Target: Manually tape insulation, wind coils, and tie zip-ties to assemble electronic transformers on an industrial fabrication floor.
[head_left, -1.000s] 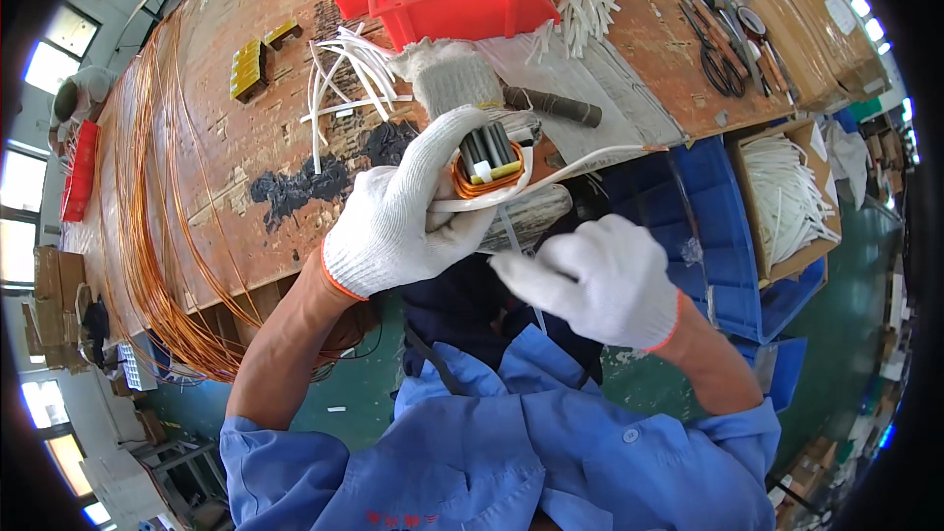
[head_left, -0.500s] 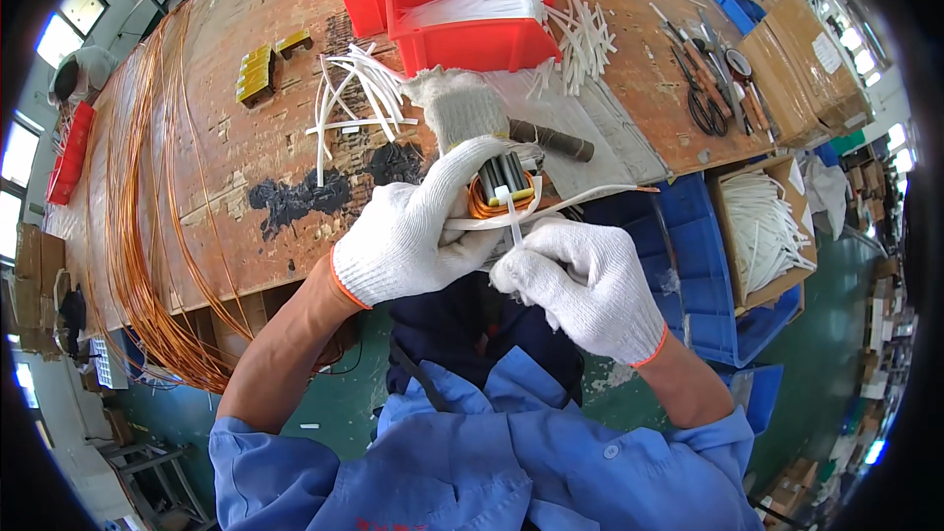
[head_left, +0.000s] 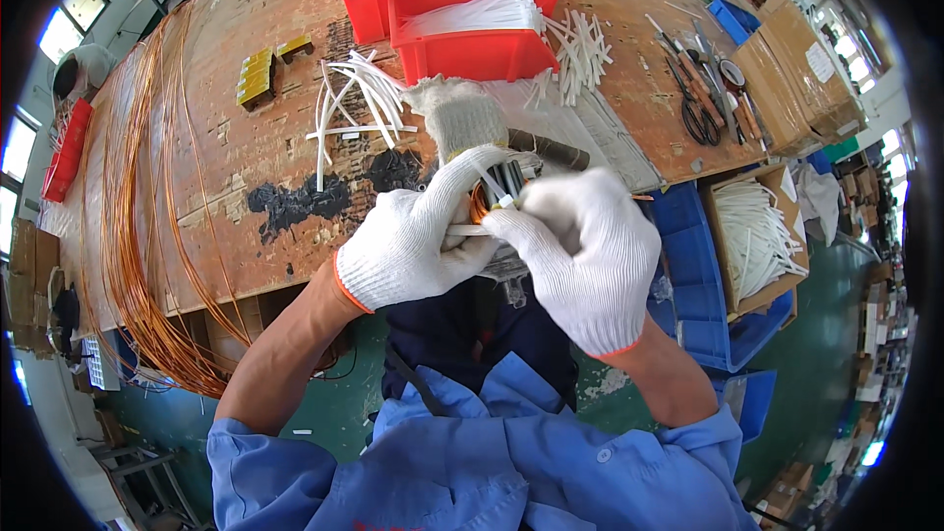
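Note:
My left hand (head_left: 418, 241), in a white knit glove with an orange cuff edge, is closed around a small copper wire coil (head_left: 478, 203). Dark grey bars (head_left: 510, 175) stand in the coil's middle. A white cable tie (head_left: 495, 187) lies across the coil's near side. My right hand (head_left: 595, 265), gloved the same way, pinches thumb and forefinger at the tie's near end; its other fingers are smeared by motion. White sleeving shows by the left fingertips, and my right hand hides the coil's right side. A worn cloth pad (head_left: 466, 120) and a dark wrapped rod (head_left: 551, 148) lie just beyond.
Red bins (head_left: 472, 57) of white ties and leads stand at the back. Copper wire loops (head_left: 133, 236) hang over the table's left edge. Scissors (head_left: 701, 123) and other tools lie right, near a cardboard box (head_left: 728, 280) of white sleeves and blue bins (head_left: 693, 305).
My right hand has moved up and in against the coil, its back now turned upward. The tie strip that ran down toward it now slants up and left. My left hand keeps its hold.

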Demonstrator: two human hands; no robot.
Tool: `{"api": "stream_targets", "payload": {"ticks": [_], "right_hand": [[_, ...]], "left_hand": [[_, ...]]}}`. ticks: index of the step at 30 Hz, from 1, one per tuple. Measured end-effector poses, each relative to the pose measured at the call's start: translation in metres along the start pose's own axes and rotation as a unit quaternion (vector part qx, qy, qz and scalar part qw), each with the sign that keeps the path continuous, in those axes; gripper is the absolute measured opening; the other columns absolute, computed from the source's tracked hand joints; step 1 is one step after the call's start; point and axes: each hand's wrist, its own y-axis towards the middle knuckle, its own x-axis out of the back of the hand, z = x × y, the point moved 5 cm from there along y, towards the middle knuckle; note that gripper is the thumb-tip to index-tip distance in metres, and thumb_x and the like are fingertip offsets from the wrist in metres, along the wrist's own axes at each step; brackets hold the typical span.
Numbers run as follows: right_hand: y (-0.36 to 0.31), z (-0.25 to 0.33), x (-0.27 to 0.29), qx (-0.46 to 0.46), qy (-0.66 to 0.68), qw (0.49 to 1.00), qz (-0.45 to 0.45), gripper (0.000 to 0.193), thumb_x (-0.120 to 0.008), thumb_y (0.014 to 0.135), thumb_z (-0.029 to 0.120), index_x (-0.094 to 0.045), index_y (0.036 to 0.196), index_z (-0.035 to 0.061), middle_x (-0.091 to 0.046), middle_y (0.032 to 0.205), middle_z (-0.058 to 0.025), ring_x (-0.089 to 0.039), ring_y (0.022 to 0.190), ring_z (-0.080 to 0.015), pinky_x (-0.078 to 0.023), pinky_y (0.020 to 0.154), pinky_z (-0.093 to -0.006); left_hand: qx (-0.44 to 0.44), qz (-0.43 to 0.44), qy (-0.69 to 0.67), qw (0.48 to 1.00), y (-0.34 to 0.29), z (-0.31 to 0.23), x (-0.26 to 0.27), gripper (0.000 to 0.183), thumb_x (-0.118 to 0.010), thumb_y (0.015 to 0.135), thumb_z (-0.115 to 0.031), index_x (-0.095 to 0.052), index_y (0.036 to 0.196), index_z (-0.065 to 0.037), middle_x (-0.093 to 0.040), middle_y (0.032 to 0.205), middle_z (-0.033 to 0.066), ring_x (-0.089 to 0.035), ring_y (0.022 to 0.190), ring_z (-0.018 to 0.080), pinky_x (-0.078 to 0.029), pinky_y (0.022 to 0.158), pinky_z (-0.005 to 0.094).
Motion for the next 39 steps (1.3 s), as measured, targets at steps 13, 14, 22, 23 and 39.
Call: {"api": "stream_targets", "payload": {"ticks": [13, 14, 22, 23, 39], "right_hand": [[-0.065, 0.000, -0.004, 0.036, 0.200, 0.979, 0.014, 0.013, -0.084, 0.089, -0.003, -0.081, 0.099, 0.0048, -0.077, 0.106, -0.0090, -0.071, 0.097, -0.0239, -0.058, 0.085, -0.0370], [-0.073, -0.001, -0.007, 0.032, 0.193, 0.980, 0.025, 0.014, -0.085, 0.089, -0.002, -0.081, 0.100, 0.0049, -0.077, 0.106, -0.0090, -0.071, 0.098, -0.0238, -0.059, 0.084, -0.0366], [0.012, 0.006, -0.013, -0.104, 0.335, 0.936, -0.043, 0.014, -0.063, 0.117, 0.010, -0.071, 0.110, 0.0003, -0.074, 0.082, -0.0053, -0.065, 0.062, -0.0071, -0.053, 0.057, -0.0263], [0.006, 0.005, -0.011, -0.101, 0.359, 0.927, -0.046, 0.013, -0.062, 0.117, 0.009, -0.070, 0.110, 0.0003, -0.073, 0.081, -0.0057, -0.064, 0.061, -0.0066, -0.053, 0.055, -0.0261], [0.040, 0.030, 0.021, 0.007, 0.554, 0.833, 0.002, 0.030, -0.053, 0.121, 0.031, -0.061, 0.106, 0.0054, -0.050, 0.063, 0.0008, -0.041, 0.040, -0.0108, -0.038, 0.036, -0.0307]], "left_hand": [[0.015, 0.001, -0.010, 1.000, 0.000, 0.004, -0.002, 0.085, -0.088, 0.090, -0.014, -0.047, 0.163, -0.008, -0.075, 0.081, 0.0187, -0.080, 0.078, 0.0431, -0.065, 0.070, 0.0475], [0.019, 0.004, -0.015, 1.000, 0.000, 0.006, -0.004, 0.085, -0.089, 0.089, -0.014, -0.047, 0.163, -0.008, -0.074, 0.080, 0.0188, -0.080, 0.077, 0.0433, -0.065, 0.070, 0.0477], [-0.022, -0.043, 0.015, 0.999, 0.001, 0.000, 0.001, 0.085, -0.090, 0.091, -0.016, -0.047, 0.164, -0.007, -0.070, 0.074, 0.0148, -0.078, 0.072, 0.0400, -0.062, 0.067, 0.0430], [0.013, -0.010, 0.020, 1.000, -0.001, 0.000, 0.002, 0.082, -0.088, 0.093, -0.014, -0.048, 0.163, -0.006, -0.069, 0.073, 0.0138, -0.078, 0.071, 0.0387, -0.062, 0.067, 0.0425], [-0.005, -0.020, 0.002, 1.000, 0.000, 0.001, 0.000, 0.077, -0.090, 0.094, -0.017, -0.052, 0.161, -0.010, -0.070, 0.075, 0.0137, -0.079, 0.069, 0.0351, -0.061, 0.065, 0.0405]]}}
